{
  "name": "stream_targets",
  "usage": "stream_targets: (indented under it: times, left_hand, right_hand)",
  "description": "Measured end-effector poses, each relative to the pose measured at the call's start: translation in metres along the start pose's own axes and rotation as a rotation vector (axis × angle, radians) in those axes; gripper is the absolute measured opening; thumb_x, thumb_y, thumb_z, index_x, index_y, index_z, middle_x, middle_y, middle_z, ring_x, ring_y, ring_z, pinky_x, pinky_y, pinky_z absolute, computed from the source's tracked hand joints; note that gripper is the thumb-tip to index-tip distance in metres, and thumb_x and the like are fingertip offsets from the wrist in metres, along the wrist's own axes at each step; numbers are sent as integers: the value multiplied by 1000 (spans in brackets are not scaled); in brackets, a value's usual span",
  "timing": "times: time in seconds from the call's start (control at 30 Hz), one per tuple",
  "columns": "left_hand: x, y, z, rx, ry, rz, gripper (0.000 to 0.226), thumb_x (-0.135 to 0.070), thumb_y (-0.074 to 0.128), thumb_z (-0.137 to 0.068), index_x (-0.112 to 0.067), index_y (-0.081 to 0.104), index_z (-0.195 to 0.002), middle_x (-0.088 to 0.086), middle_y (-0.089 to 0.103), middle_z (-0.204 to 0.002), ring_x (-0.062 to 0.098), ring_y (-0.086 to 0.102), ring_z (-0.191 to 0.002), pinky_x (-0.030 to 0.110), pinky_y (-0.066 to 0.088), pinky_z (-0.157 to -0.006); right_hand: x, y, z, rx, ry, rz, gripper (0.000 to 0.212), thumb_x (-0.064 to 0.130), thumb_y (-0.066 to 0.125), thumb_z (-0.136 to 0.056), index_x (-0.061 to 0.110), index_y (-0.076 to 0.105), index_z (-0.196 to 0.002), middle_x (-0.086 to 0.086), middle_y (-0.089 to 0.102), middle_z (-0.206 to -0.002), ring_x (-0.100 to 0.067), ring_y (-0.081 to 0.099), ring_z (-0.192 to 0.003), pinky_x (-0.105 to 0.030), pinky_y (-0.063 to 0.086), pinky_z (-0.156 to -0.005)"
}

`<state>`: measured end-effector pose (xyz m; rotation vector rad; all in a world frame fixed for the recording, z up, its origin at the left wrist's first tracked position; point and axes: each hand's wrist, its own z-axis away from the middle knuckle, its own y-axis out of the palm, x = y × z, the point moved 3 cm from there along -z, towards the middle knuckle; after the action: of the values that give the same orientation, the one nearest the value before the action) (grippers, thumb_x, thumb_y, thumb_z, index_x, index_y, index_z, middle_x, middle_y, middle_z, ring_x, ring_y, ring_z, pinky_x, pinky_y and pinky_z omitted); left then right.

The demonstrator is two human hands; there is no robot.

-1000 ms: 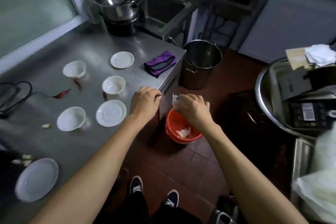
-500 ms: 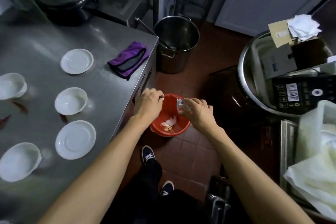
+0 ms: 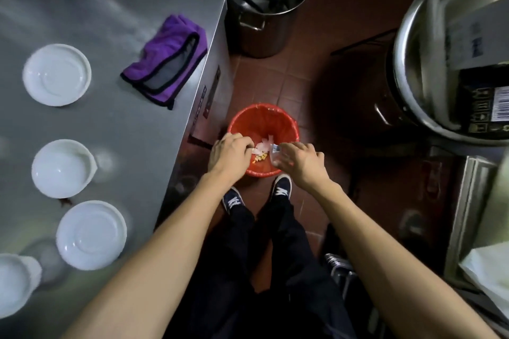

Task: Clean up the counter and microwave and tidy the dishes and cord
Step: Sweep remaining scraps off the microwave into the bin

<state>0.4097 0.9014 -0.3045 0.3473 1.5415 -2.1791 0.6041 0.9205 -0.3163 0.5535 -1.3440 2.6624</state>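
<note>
**Scraps going into the red bin**

Hands held low over the red bin [image 3: 263, 121] on the floor, just beside the tabletop [image 3: 115, 124] corner. Left hand [image 3: 230, 157] curled at the bin's near-left rim, fingers bent under; whether anything is held inside that grip cannot be told. Right hand [image 3: 298, 161] pinching a small clear wrapper [image 3: 275, 151], tilted toward the bin's mouth, probably so that whatever is in it drops in rather than on the tiles. Pale and yellow scraps [image 3: 260, 153] lying at the bottom of the bin, directly under both hands.

Placed close to the tabletop edge, seemingly so rubbish can go straight from surface to bin without a walk. Feet planted right behind it, body leaning over.

On the tabletop: purple cloth [image 3: 168, 60] folded near the far corner, within easy reach, probably waiting for wiping. White dishes spread out and well apart from one another: a plate [image 3: 56, 74] farther back, a bowl [image 3: 62, 168] in the middle, another plate [image 3: 91, 234] nearer, part of a further bowl [image 3: 13, 283] at the frame's edge. None stacked yet, so tidying of the dishes judged not begun. Small dark smear [image 3: 65, 202] between the middle bowl and near plate, still to be wiped. Cord and microwave out of view.
</note>
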Motion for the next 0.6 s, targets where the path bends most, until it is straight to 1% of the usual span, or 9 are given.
stream_targets:
  times: [0.17, 0.3, 0.4, 0.5, 0.6]
  left_hand:
    - [12, 58, -17, 78, -115, 1, 13, -23, 63, -92, -26, 72, -100, -5, 68, -103, 22, 57, -103, 35, 47, -87]
    - [22, 109, -29, 135, -210, 34, 10, -24, 65, -92, -29, 72, -97, -10, 67, -98, 18, 58, -99, 30, 44, -79]
    - [29, 142, -45, 156, -287, 77, 10, -23, 67, -91, -30, 73, -95, -11, 67, -97, 17, 60, -98, 30, 46, -80]
    - [35, 178, -64, 193, -355, 118, 11, -22, 67, -90, -31, 72, -92, -11, 67, -98, 18, 63, -94, 30, 50, -80]
    - [47, 212, -85, 211, -398, 141, 12, -24, 65, -91, -34, 71, -92, -10, 67, -102, 19, 64, -95, 29, 50, -81]
  right_hand:
    - [-36, 36, -38, 110, -9, -42, 50, 60, 58, -90, 36, 53, -134, 6, 53, -140, -26, 43, -126, -50, 34, -97]
    - [-69, 70, -69, 179, 1, -81, 49, 62, 59, -89, 36, 53, -131, 4, 55, -136, -26, 43, -125, -53, 36, -98]
    - [-94, 97, -95, 238, 36, -88, 51, 64, 59, -87, 35, 55, -129, 4, 56, -135, -26, 45, -124, -54, 36, -99]
    - [-118, 126, -123, 301, 62, -62, 53, 64, 59, -88, 37, 54, -133, 2, 55, -137, -27, 44, -126, -53, 34, -102]
    - [-134, 155, -147, 330, 54, -32, 52, 63, 58, -89, 37, 53, -134, 0, 55, -137, -28, 43, -127, -50, 32, -101]
